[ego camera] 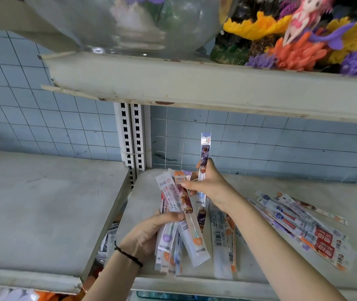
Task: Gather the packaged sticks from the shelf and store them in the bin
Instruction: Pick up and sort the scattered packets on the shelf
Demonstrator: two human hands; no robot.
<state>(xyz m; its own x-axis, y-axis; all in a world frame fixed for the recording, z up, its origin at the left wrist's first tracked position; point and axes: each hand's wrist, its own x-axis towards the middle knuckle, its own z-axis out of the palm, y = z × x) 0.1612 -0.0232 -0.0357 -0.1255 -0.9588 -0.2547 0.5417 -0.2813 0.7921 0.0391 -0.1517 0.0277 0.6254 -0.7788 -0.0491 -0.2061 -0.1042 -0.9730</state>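
Hands (151,231) grip fanned, printed clear-sleeved packaged sticks (180,216) over shelf (260,187).

I can't read print on the packets (303,227), too small. Left hand (147,235) hides pt of its bundle (195,246). Glass bowl (129,25) far up top: blurred, cut by edge.

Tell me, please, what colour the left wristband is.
The wristband is black; head view shows it.

Grey, scuffed shelf (281,187). Lying flat on it at right, a fanned spread of packaged sticks (303,231); nearer the front edge, a few more, side by side. On the upper shelf (195,83), a glass bowl (129,25) and coloured coral ornament (299,51).
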